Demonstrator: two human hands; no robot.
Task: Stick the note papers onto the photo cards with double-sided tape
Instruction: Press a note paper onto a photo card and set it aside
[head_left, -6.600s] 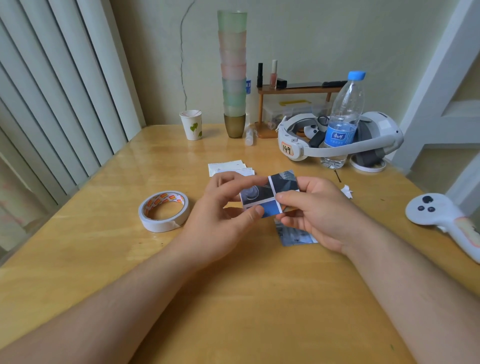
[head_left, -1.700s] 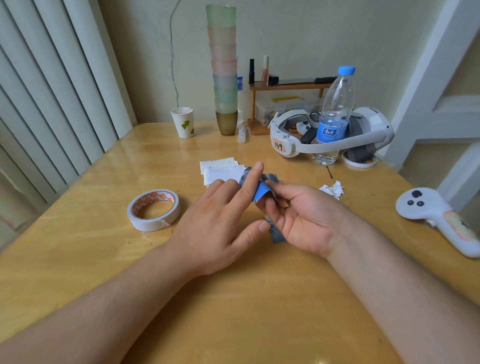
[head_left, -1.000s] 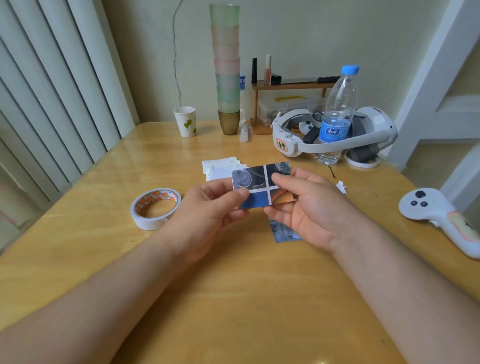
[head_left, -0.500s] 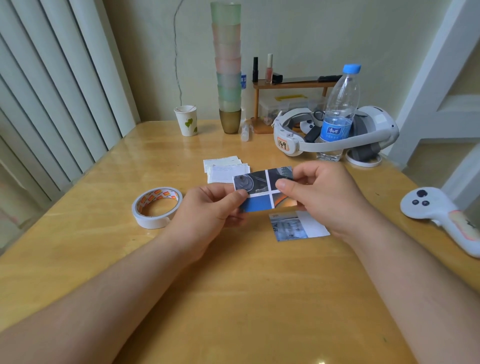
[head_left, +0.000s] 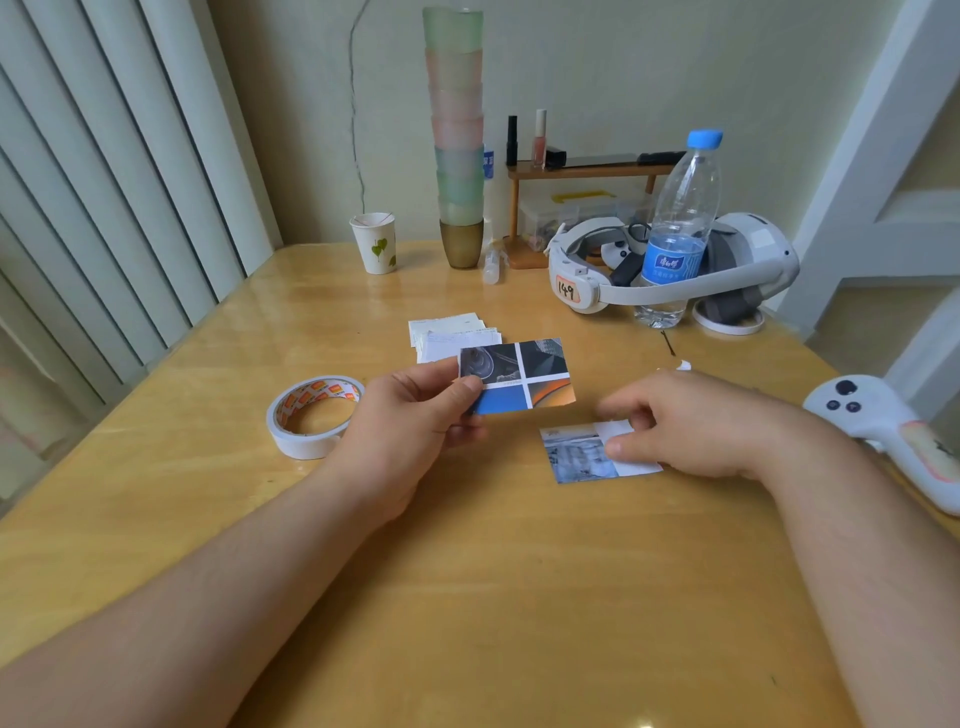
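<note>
On the far right of the bench (head_left: 519, 597), I read "149" on the headset (head_left: 582, 283); the bottle (head_left: 675, 260) label is illegible. My left hand (head_left: 410, 415) pinches the photo card (head_left: 524, 374) above centre, long axis left-right. My right hand (head_left: 691, 421), fingers (head_left: 615, 447) loosely curled, touches a second card (head_left: 576, 457) lying flat.

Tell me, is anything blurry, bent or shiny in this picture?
Head view: the right hand is smeared by motion blur at its fingers; the left hand and its photo card look sharp. The blinds splay outward from wide-angle distortion. Soft glare shines on the table near the paper cup.
</note>
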